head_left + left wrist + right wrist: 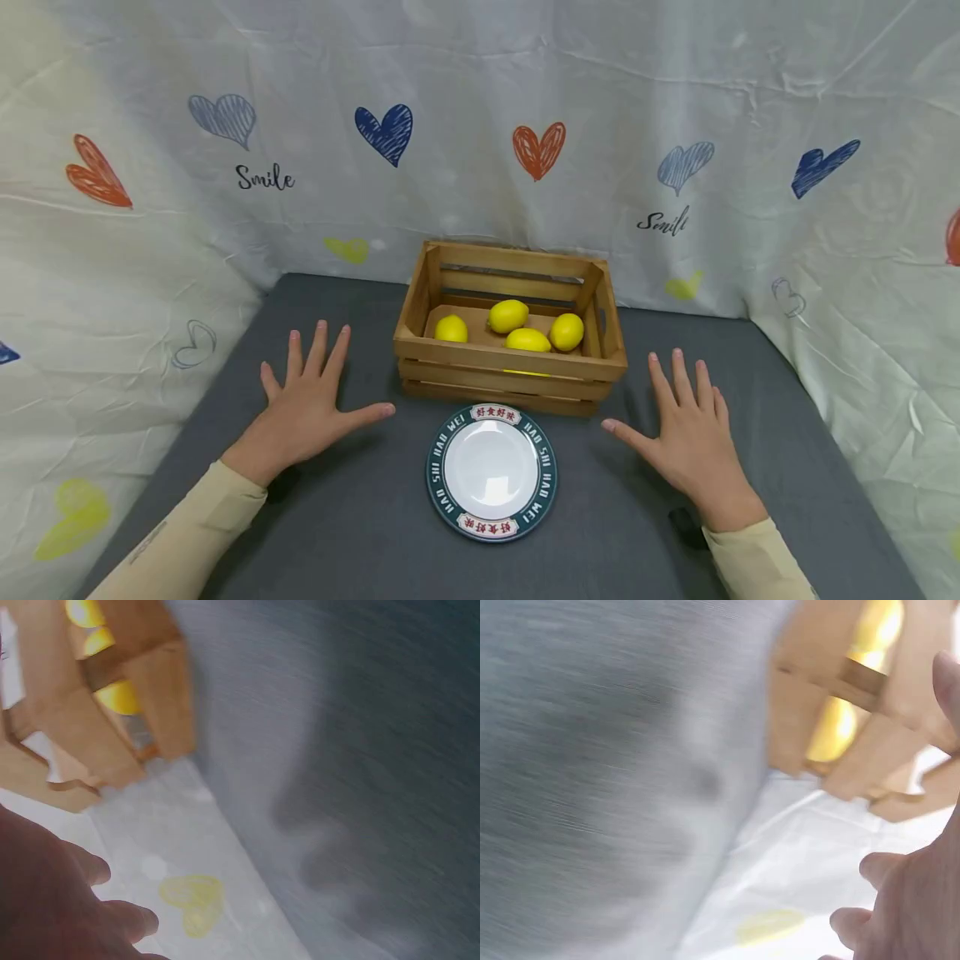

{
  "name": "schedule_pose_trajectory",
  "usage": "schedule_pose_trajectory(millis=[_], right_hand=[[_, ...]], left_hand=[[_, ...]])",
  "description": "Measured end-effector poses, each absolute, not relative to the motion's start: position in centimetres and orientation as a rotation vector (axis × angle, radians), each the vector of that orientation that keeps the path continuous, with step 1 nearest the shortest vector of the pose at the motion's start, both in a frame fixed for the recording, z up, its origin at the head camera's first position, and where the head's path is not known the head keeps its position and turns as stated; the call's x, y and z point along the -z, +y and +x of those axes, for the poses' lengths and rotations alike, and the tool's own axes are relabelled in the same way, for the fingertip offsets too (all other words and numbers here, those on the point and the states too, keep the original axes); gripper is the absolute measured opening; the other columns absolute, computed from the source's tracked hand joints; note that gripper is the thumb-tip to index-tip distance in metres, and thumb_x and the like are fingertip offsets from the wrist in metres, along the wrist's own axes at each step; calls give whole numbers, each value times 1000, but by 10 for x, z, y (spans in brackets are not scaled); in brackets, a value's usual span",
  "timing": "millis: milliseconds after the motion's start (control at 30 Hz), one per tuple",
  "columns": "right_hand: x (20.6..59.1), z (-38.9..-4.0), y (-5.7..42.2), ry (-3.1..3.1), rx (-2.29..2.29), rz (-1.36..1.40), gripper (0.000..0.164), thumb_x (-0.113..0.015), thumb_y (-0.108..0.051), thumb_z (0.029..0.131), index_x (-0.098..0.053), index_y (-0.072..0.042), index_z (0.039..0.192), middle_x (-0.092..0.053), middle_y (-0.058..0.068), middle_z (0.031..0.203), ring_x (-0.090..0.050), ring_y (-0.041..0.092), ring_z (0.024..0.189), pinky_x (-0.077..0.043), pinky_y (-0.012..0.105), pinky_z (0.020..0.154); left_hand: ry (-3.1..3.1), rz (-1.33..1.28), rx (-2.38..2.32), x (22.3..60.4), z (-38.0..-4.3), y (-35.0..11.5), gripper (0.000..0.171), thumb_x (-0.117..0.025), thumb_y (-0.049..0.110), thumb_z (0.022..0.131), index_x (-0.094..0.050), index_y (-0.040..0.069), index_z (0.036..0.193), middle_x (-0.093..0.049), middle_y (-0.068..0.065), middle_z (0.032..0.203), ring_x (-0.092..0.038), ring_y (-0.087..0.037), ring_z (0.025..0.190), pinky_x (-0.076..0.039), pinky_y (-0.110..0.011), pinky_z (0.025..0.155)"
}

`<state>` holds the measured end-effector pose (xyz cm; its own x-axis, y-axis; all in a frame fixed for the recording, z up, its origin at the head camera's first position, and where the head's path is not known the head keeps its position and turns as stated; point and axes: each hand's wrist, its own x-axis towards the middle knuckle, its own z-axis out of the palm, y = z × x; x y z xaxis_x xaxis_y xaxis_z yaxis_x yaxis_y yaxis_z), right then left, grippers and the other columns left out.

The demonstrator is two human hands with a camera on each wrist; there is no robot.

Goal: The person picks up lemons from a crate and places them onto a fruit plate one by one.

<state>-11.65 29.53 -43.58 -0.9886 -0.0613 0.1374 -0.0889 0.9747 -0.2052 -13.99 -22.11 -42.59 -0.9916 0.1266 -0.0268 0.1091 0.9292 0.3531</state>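
My left hand [303, 412] is spread over the left part of the table, fingers straight, holding nothing. On the other side my right hand [693, 450] is spread the same way, also holding nothing. Between them lies a round plate [491, 468] with a white middle and a dark green lettered rim. Just behind the plate stands a slatted wooden crate [510, 375]. Several yellow lemons sit inside it, one lemon [451, 328] at its left end and another lemon [566, 332] at its right. Both wrist views show the crate's slats beyond the fingers.
A dark grey table [345, 533] carries the crate and plate. White cloth [465, 200] printed with hearts and "Smile" lettering hangs behind the table and along both sides. The crate stands close to the back edge.
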Motion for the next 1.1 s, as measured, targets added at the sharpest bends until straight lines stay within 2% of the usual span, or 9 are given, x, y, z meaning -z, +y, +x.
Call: schedule_pose_trajectory(millis=[100,200,300,467,633,733,867,1033,1100], right_hand=[[417,-124,293,-2983,-344,153,124,-65,-85,89,-6,-20,176,2,21,182,2,57,165,-12,83,121],[393,-134,289,-2960,-339,191,121,-65,-82,91,-6,-20,176,2,19,183,0,57,165,-14,84,120],[366,-146,282,-2930,-317,232,118,-65,-81,92,-8,-21,176,1,18,183,-3,56,165,-17,85,120],[322,-168,259,-2923,-263,351,110,-62,-81,94,-13,-26,176,-3,14,184,-10,52,166,-18,81,124],[291,-196,227,-2973,-272,511,104,-57,-83,96,-17,-29,175,-9,10,184,-16,45,167,-21,74,128],[282,-216,206,-3007,-290,577,104,-54,-86,95,-20,-29,175,-15,10,183,-19,43,167,-23,72,129],[281,-243,181,-3033,-280,694,104,-52,-89,93,-27,-27,174,-24,9,181,-27,42,165,-28,70,129],[293,-270,146,-3062,-299,900,98,-57,-83,95,-39,-22,170,-37,10,176,-40,39,160,-35,65,127],[297,-278,133,-3085,-328,981,94,-60,-79,97,-43,-19,167,-43,10,173,-43,37,158,-37,62,127]], left_hand=[[2984,193,-656,418,-143,-211,131,-56,95,85,17,30,172,26,-8,179,26,-52,162,4,-94,112],[2909,209,-794,409,-149,-200,123,-53,91,91,17,30,172,23,-10,180,18,-54,164,-2,-91,117],[2810,224,-974,402,-158,-189,114,-49,87,97,17,30,172,19,-8,181,10,-49,167,-7,-84,123],[2647,232,-1266,397,-172,-169,104,-40,84,102,16,32,172,12,-4,183,4,-40,170,-8,-78,129],[2511,164,-1420,394,-182,-155,104,-31,88,101,15,28,173,3,-8,184,-1,-42,170,-7,-77,129],[2464,115,-1447,395,-186,-153,106,-26,90,99,13,25,174,6,-8,184,-2,-43,169,-8,-78,128],[2418,116,-1504,399,-189,-152,103,-23,86,103,11,21,175,8,-9,184,0,-42,170,-8,-76,130],[2363,184,-1568,403,-190,-151,93,-17,74,110,9,13,174,10,-13,183,3,-39,170,-9,-69,133],[2346,202,-1583,404,-190,-150,89,-16,70,112,7,10,174,9,-14,183,5,-38,170,-6,-67,134]])
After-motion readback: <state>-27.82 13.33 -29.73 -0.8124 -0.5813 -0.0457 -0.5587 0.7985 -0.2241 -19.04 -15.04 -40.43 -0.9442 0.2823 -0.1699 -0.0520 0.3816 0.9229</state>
